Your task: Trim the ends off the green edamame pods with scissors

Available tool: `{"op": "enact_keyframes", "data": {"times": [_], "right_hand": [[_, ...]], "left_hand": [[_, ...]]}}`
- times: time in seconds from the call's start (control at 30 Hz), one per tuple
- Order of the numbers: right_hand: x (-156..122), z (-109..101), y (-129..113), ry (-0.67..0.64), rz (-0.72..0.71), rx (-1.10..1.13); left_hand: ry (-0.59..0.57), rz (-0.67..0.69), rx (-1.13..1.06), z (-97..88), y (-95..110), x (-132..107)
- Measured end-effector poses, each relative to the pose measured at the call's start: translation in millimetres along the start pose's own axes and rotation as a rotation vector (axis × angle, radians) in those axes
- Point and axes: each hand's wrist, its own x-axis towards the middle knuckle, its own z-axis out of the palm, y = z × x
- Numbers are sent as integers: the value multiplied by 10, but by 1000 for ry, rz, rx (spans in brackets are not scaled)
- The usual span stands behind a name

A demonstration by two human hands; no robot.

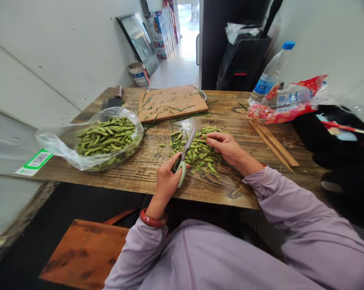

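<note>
My left hand (167, 174) is wrapped round the pale green handles of a pair of scissors (188, 144), whose blades point up and away over a loose pile of green soybean pods (200, 155). At the far right side of the pile, my right hand (225, 147) has thumb and fingers pinched together on a soybean pod (204, 137), mostly hidden by the fingertips. Left of the hands lies an open clear plastic bag (138, 141) filled with more pods. Small green trimmings are scattered on the wood around the pile.
A wooden cutting board (172, 102) with green scraps lies at the back of the wooden table (133, 177), beside a cleaver (112, 102). To the right are wooden sticks (272, 141), a red plastic package (290, 110) and a water bottle (268, 78). A wooden stool (85, 253) stands lower left.
</note>
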Motion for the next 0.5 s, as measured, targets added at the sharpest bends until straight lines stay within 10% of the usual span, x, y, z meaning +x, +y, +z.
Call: {"op": "enact_keyframes", "data": {"times": [0.5], "right_hand": [[-21, -25, -130, -90, 278, 287]], "left_hand": [[2, 25, 48, -10, 17, 5]]}}
